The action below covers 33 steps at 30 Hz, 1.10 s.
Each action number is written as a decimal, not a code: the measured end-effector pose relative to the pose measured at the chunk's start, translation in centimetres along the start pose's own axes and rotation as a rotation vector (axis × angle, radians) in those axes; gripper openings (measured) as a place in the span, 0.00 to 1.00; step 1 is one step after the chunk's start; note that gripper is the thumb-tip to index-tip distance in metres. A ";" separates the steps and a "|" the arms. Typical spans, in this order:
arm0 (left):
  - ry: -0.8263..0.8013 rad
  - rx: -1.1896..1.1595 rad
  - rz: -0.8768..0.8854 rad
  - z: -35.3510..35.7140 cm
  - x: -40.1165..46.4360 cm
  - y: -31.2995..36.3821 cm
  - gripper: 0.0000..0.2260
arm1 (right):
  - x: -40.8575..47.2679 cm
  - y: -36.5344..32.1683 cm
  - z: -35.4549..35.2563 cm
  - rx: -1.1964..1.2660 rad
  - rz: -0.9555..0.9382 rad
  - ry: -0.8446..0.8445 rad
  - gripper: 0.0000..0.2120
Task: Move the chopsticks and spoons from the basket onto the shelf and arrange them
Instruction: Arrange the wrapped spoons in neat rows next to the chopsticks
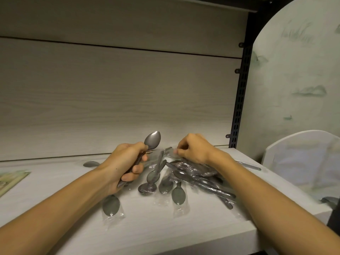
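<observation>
Pale wood-grain shelf (pixel 165 227) across the lower half of the frame, back panel (pixel 119 92) of the same grain filling the upper left and centre. Black slotted upright (pixel 241 100) at centre right. White basket (pixel 301 159) at the right edge, beside the shelf end, partly misted by clear plastic; contents hard to make out.

Left hand (pixel 125 162) at centre left, fingers curled round a bundle of spoon handles, one spoon (pixel 152 138) with its bowl sticking up above the fist. Right hand (pixel 193 150) just right of centre, fingertips pinched together on a clear plastic wrapper (pixel 170 151) at the top of the pile.

Heap of wrapped spoons (pixel 184 181) on the shelf between and below the two hands, handles crossing, bowls mostly toward the lower edge. Separate spoon (pixel 111 205) lying bowl-down at lower centre left, under the left wrist. Another spoon bowl (pixel 91 163) near the back panel, left of the left hand. Single handle (pixel 250 166) beyond the right forearm. Corner of a printed card (pixel 9 179) at the far left edge. No chopsticks clearly distinguishable.
</observation>
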<state>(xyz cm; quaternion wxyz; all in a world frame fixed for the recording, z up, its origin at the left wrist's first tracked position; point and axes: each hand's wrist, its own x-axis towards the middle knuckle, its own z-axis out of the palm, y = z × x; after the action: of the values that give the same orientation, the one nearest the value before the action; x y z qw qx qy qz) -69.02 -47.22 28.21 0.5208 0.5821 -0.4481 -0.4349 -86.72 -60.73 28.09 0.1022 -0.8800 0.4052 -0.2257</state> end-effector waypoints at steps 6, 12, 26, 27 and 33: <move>0.080 -0.094 0.084 0.1 0.3 -0.3 0.10 | 0.3 -1.5 -1.3 0.567 0.119 0.346 0.07; -0.030 -0.362 0.129 0.4 0.5 -0.2 0.09 | -0.2 -2.6 -2.5 1.070 0.154 0.249 0.05; -0.213 -0.129 0.123 -0.2 0.2 -0.4 0.10 | -0.8 -3.6 -0.7 0.776 0.071 -0.107 0.22; -0.205 -0.091 0.134 -0.2 0.2 -0.4 0.08 | -0.7 -3.6 -0.7 0.749 0.066 -0.106 0.22; -0.039 -0.112 0.103 0.1 0.5 -0.8 0.06 | -0.6 -2.2 -1.3 0.531 0.019 -0.159 0.13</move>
<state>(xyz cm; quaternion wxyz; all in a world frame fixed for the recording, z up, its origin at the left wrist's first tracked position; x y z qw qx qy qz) -69.00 -47.69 27.34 0.5654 0.5196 -0.4623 -0.4433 -86.25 -58.83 29.82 0.3629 -0.8335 0.3307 -0.2535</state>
